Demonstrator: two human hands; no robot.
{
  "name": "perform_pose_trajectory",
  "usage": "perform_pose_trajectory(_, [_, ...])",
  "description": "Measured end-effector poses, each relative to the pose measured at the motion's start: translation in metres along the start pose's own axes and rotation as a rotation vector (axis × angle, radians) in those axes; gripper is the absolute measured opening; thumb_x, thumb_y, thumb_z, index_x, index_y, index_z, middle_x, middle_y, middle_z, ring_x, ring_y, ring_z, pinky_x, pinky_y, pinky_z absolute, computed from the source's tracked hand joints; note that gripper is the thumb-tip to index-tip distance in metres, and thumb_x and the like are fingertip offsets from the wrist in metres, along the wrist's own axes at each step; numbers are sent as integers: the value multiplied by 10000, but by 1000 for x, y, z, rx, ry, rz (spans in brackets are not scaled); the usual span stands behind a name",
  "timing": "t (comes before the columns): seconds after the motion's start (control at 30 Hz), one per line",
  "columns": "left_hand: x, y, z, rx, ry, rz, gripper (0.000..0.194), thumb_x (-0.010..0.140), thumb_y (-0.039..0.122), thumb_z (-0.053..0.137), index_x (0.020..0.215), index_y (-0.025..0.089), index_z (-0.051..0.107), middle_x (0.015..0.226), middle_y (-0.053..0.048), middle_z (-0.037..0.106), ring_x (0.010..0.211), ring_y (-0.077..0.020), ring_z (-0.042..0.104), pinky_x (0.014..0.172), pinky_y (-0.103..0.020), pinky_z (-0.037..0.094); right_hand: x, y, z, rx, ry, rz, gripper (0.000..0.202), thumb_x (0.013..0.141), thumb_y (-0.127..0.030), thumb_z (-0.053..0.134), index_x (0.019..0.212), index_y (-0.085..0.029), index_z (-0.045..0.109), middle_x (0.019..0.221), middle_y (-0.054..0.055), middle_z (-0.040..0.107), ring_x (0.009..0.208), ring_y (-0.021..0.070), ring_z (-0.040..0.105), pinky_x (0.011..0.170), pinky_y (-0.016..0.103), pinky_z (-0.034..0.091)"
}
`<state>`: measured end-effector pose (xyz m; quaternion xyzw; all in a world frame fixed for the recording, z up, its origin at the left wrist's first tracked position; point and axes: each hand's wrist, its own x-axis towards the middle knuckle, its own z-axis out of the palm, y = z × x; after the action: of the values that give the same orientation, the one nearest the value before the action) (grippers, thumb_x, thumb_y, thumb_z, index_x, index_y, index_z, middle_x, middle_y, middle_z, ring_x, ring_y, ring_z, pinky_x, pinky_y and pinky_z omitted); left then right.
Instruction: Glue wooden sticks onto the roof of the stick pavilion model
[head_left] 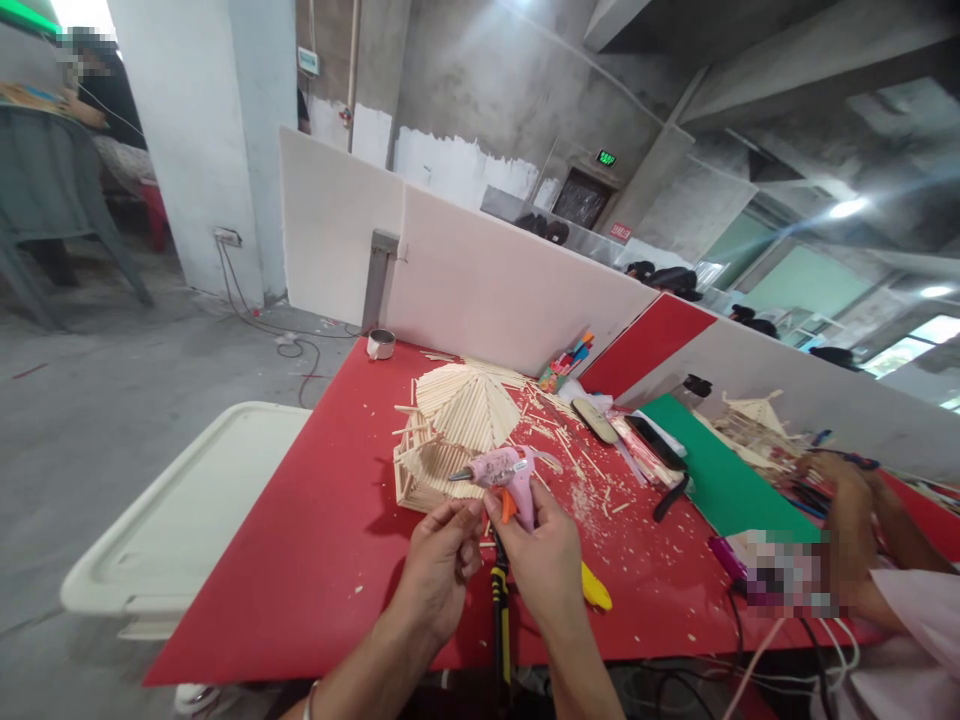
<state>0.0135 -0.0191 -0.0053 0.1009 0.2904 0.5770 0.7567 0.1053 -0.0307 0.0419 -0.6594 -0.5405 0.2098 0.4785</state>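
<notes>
My right hand is wrapped round the handle of a pink hot glue gun with an orange trigger; its metal nozzle points left. Close below the nozzle, my left hand is closed in a pinch. Whatever its fingertips hold, if anything, is too small to tell. Just beyond both hands stands a small model built of pale wooden sticks, with a low wall of stacked sticks. A fan-shaped stick roof lies behind it. Under my hands lies a tool with black and yellow handles.
Loose sticks and scraps litter the red table. A tape roll, a marker holder, a phone and a yellow object lie around. At right, a co-worker's hands are over the table. A white lidded bin stands left.
</notes>
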Motion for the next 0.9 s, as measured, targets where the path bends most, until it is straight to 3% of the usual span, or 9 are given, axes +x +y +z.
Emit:
perform_pose_trajectory(0.23, [0, -1, -3, -39, -38, -25, 341, 477, 283, 888, 659, 120, 651, 478, 68, 500, 353, 7, 324, 350, -135, 206, 0, -1, 0, -69, 25, -5, 292, 697, -467, 608, 697, -176, 623, 537, -27, 536, 502, 118, 440, 470, 218, 351])
perform_pose_trajectory(0.47, [6, -6, -7, -15, -76, -19, 357, 483, 318, 886, 638, 133, 623, 430, 83, 449, 351, -3, 303, 347, -139, 180, -1, 4, 3, -63, 19, -2, 285, 719, -455, 594, 782, -180, 642, 641, 6, 627, 560, 134, 517, 533, 222, 409])
perform_pose_trajectory(0.9, [10, -6, -8, 59, -72, 20, 395, 488, 362, 878, 616, 138, 579, 446, 80, 453, 362, -11, 309, 353, -147, 172, -3, -1, 3, -26, -3, 15, 277, 711, -451, 601, 722, -175, 619, 578, -14, 574, 529, 124, 477, 495, 213, 387])
